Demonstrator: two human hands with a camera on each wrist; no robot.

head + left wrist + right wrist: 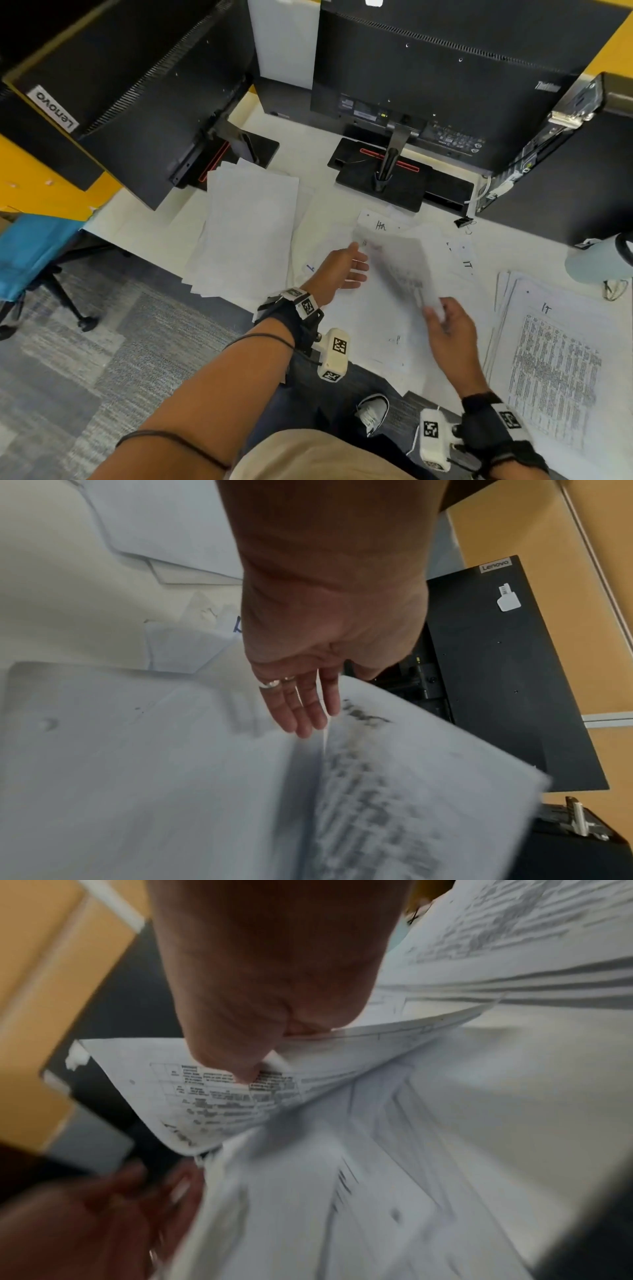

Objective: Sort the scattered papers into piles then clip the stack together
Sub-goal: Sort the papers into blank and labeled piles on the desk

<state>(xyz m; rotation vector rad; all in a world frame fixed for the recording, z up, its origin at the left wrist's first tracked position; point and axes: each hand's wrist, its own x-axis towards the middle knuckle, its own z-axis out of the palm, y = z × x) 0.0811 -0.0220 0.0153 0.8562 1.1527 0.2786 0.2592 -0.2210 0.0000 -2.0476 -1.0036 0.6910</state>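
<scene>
The right hand pinches a limp, light sheet by its near corner, lifted just left of the IT pile, while the left hand hovers flat-fingered at its far edge, ready to steady the flop.

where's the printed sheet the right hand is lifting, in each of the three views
Head: the lifted printed sheet is mid-frame, right of centre, blurred, pinched at its near corner by the right hand.
Left wrist: it fills the lower right, just past the open left hand.
Right wrist: it curls across the centre under the thumb.
Shared landmark: the black Lenovo monitor back, a dark blur in the right wrist view.
</scene>
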